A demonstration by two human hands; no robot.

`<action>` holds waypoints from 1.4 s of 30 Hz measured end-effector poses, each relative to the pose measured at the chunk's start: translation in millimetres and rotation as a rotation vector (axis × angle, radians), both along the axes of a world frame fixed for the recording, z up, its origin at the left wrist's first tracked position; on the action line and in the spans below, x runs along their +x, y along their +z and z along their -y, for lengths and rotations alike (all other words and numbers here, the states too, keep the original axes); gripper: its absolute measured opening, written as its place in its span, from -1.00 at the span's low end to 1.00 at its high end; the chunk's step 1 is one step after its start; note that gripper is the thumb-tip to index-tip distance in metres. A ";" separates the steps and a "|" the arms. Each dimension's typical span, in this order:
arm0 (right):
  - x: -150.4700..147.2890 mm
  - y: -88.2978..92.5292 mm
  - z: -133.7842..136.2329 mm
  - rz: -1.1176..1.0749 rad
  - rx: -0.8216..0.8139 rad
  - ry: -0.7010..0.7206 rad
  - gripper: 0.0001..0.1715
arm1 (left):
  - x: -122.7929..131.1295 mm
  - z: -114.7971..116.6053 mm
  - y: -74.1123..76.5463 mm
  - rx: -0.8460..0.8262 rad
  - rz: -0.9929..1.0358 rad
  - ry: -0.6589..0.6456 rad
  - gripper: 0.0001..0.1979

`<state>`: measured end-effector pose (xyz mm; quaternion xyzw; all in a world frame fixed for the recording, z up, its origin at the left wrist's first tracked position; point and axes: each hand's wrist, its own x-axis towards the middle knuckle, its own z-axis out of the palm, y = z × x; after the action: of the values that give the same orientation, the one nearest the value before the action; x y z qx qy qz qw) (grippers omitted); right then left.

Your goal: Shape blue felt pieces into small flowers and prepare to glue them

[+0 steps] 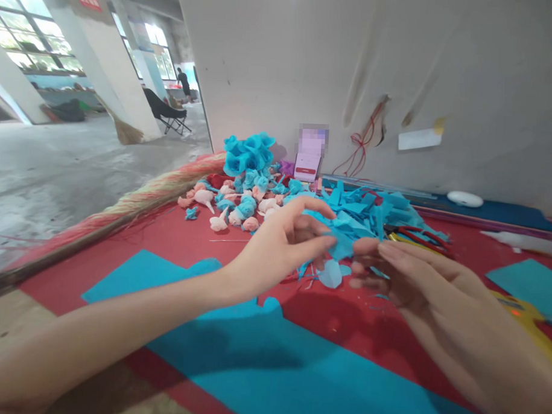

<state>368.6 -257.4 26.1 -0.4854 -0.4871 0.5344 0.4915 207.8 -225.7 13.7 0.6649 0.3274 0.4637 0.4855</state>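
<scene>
My left hand [281, 240] hovers over the red table, its fingers curved, with a gap between thumb and index finger and nothing visible in it. Just past its fingertips lies a heap of cut blue crepe-paper pieces [348, 212]. My right hand [418, 278] faces it with thumb and fingers pressed together; whatever they may hold is hidden. A pale blue rounded petal [331, 274] is on the table between the hands. Below my wrists a large blue crepe-paper sheet [262, 351] spreads across the front, partly in shadow.
Behind my left hand are pink and blue paper buds [244, 207] and blue paper roses [248, 153]. A phone [307, 163] leans against the board. Red-handled pliers [420, 236], a yellow tool [523, 309] and a white glue bottle [523, 241] lie right.
</scene>
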 end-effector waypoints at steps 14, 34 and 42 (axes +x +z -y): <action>7.4 -13.5 1.6 0.354 0.251 0.175 -0.60 | 1.9 6.9 1.0 0.481 -0.299 0.073 -0.89; 7.0 -14.9 -5.9 -0.174 -0.094 0.152 -0.74 | -14.4 -30.8 -18.4 0.696 -0.615 0.178 -0.80; 7.7 -19.1 -8.8 -0.208 -0.152 0.252 -0.69 | -23.5 -40.4 -11.5 0.653 -0.638 0.294 -0.83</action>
<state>376.3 -248.6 6.9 -0.3986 -0.4487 0.6743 0.4302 184.4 -185.3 2.3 0.8385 0.3877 0.3789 0.0557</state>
